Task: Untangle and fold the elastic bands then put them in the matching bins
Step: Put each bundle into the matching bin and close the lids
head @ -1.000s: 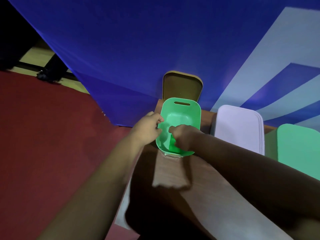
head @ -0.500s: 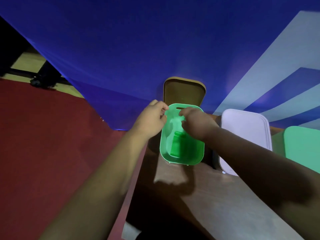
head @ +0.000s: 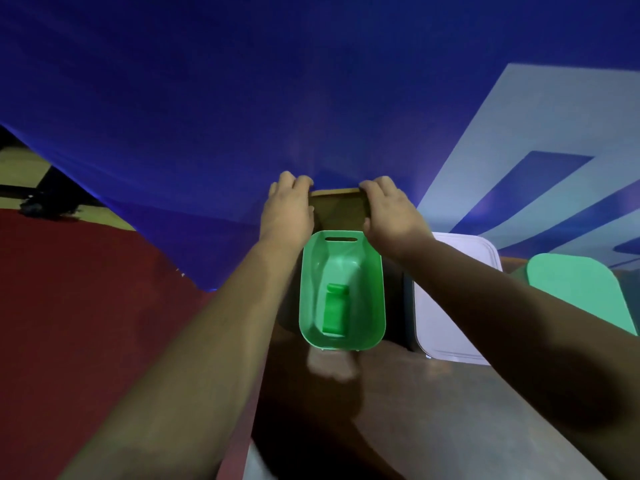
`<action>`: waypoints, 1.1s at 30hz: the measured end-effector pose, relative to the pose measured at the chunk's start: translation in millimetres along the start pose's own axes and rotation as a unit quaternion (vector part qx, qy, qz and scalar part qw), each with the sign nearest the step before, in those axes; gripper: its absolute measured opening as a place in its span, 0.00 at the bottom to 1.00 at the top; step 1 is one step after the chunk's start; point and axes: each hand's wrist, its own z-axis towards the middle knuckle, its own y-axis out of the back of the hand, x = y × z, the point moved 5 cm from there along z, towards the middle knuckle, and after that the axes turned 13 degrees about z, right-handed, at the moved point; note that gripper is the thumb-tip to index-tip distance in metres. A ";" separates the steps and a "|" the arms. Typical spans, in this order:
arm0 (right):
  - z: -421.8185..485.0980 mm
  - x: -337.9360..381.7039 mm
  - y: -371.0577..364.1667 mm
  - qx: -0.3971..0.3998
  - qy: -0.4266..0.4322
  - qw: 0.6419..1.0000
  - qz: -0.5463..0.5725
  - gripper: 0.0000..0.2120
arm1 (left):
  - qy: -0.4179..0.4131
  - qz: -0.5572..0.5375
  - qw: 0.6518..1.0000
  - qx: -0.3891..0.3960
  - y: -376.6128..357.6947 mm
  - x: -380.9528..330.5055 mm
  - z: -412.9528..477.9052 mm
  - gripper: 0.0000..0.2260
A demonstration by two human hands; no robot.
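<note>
Head view: left hand (head: pixel 289 209) and right hand (head: pixel 388 213) each grip a side edge of the upright brown lid (head: pixel 337 211), probably stiff and light. The folded green elastic band (head: pixel 335 308), soft and likely springy, lies in the green bin (head: pixel 379 271)

Dim bluish light, soft overall blur, wide-angle bending at edges, dark arm shadows across table (head: pixel 450 410)
</note>
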 end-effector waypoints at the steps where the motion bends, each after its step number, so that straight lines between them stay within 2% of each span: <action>1: 2.1 0.0 -0.5 -0.005 -0.002 1.000 -0.012 0.27 | -0.006 -0.005 1.000 0.008 -1.5 0.8 -0.7 0.11; 2: 4.4 0.2 -1.0 -0.007 -0.002 0.999 -0.035 0.24 | -0.015 -0.010 1.000 0.014 -2.2 0.9 -2.6 0.08; 5: 6.3 5.8 3.2 -0.007 0.004 0.996 -0.091 0.14 | -0.036 -0.037 0.999 -0.011 -2.0 0.4 -13.2 0.08; 7: -0.3 9.7 9.2 -0.017 0.020 0.997 -0.072 0.13 | -0.038 -0.060 0.997 -0.038 0.9 1.4 -25.6 0.09; 11: -46.4 13.5 10.9 -0.061 0.105 0.992 -0.030 0.11 | -0.057 -0.103 0.988 -0.099 10.6 8.1 -68.3 0.10; 17: -137.9 -0.8 -18.3 0.010 0.084 0.993 0.080 0.21 | -0.146 -0.085 0.985 -0.022 -10.9 8.1 -160.2 0.23; 21: -168.3 -14.2 -46.6 0.057 0.097 0.993 0.029 0.23 | -0.158 -0.076 0.985 0.001 -34.3 11.9 -195.4 0.23; 28: -193.4 -10.5 -55.3 0.082 0.134 0.987 -0.020 0.20 | -0.163 -0.043 0.986 0.006 -50.8 18.3 -225.8 0.23; 33: -205.0 -16.1 -59.5 0.113 0.132 0.985 -0.013 0.17 | -0.174 -0.056 0.983 0.012 -51.3 19.4 -234.1 0.23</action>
